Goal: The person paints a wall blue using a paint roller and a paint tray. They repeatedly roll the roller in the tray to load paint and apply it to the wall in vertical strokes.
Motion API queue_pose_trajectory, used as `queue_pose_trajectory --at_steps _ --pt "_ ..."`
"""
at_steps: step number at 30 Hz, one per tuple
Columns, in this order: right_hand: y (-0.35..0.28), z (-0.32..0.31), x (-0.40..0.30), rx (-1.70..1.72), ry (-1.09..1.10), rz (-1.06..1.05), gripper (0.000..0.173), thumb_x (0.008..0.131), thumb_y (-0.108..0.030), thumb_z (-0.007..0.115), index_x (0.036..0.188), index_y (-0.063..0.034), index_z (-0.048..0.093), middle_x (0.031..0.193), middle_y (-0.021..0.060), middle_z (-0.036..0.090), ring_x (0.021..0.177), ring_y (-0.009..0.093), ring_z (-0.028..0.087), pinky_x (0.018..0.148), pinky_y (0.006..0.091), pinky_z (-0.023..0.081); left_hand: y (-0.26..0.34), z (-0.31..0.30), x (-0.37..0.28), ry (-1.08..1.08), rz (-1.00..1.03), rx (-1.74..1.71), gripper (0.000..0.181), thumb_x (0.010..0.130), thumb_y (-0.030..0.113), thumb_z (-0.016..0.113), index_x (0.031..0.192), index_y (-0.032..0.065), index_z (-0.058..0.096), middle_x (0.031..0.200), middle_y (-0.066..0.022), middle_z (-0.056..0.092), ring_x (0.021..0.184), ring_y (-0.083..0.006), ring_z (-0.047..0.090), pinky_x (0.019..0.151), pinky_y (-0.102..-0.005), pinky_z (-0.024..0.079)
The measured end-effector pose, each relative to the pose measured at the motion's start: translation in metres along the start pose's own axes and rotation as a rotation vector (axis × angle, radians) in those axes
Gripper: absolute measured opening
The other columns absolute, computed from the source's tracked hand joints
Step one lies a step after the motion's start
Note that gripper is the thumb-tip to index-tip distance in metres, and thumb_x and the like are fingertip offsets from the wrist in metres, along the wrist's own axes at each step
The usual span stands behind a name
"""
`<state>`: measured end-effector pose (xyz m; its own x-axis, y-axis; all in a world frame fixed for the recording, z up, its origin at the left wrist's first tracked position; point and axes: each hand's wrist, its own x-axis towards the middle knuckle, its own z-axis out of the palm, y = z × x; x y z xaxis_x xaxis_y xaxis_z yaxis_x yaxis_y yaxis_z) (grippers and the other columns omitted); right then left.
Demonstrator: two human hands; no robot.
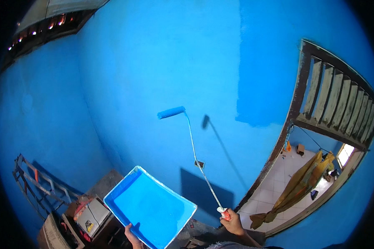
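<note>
My left hand (132, 237) grips the lower left rim of a paint tray (191, 208), thumb over the edge. Blue paint (149, 205) covers the tray's bottom. In my right hand (234, 223) is the red and white handle of a paint roller (226, 214). Its thin, paint-spattered rod rises to a blue-coated roller sleeve (171, 112), held up before the wall. Whether the sleeve touches the wall is hard to judge, though its shadow falls apart from it. The wall (174, 68) is light blue, with a darker blue painted patch (261, 68) at upper right.
Right of the wall is a doorway with a louvred wooden vent (339, 96) and a knotted yellow-brown curtain (293, 190). A wall socket box (200, 164) sits behind the roller rod. At lower left stand a metal frame (45, 182) and a white box-like object (92, 216) among clutter.
</note>
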<state>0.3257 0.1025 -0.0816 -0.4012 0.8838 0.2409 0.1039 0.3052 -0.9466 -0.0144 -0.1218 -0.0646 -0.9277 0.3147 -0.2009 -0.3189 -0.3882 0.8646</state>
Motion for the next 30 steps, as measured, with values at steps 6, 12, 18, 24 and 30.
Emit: queue_pose_trajectory --at_steps 6,12,18,24,30 --pt "-0.015 0.002 -0.006 -0.108 0.014 -0.009 0.025 0.080 -0.001 0.068 0.103 -0.0011 0.060 0.083 0.0014 0.060 0.076 0.006 0.053 0.066 0.0256 0.047 0.003 -0.007 0.004 -0.040 0.016 -0.053 0.057 0.077 0.033 0.062 0.121 -0.0010 0.052 0.110 -0.0132 0.056 0.099 -0.0288 0.057 0.084 -0.0414 0.048" --pt "-0.031 0.010 -0.017 -0.194 0.052 -0.013 0.026 0.078 -0.009 0.071 0.099 -0.0015 0.057 0.075 0.0162 0.057 0.066 0.019 0.055 0.064 0.0355 0.047 0.008 -0.013 0.016 -0.175 -0.033 -0.073 0.064 0.081 0.032 0.061 0.132 -0.0026 0.047 0.121 -0.0154 0.054 0.110 -0.0304 0.054 0.094 -0.0432 0.045" --pt "-0.021 0.023 -0.031 -0.192 0.006 0.077 0.030 0.080 -0.007 0.068 0.108 -0.0025 0.057 0.082 0.0147 0.061 0.075 0.015 0.059 0.071 0.0333 0.049 0.014 -0.026 0.021 -0.200 -0.022 -0.039 0.060 0.087 0.030 0.058 0.135 -0.0029 0.044 0.126 -0.0155 0.052 0.115 -0.0307 0.053 0.100 -0.0464 0.043" --pt "-0.002 0.025 -0.050 -0.140 -0.003 0.211 0.042 0.081 -0.005 0.068 0.121 -0.0019 0.057 0.091 0.0141 0.066 0.084 0.015 0.063 0.079 0.0306 0.050 0.017 -0.013 0.028 -0.213 -0.057 -0.021 0.066 0.084 0.030 0.062 0.138 -0.0010 0.042 0.129 -0.0168 0.051 0.118 -0.0330 0.050 0.102 -0.0470 0.041" --pt "-0.001 0.023 -0.055 -0.148 -0.002 0.252 0.026 0.080 -0.011 0.066 0.101 -0.0026 0.054 0.075 0.0190 0.057 0.065 0.032 0.057 0.065 0.0368 0.047 0.013 -0.018 0.027 -0.112 0.006 0.026 0.068 0.081 0.030 0.066 0.137 -0.0015 0.043 0.127 -0.0159 0.052 0.117 -0.0313 0.050 0.103 -0.0463 0.040"
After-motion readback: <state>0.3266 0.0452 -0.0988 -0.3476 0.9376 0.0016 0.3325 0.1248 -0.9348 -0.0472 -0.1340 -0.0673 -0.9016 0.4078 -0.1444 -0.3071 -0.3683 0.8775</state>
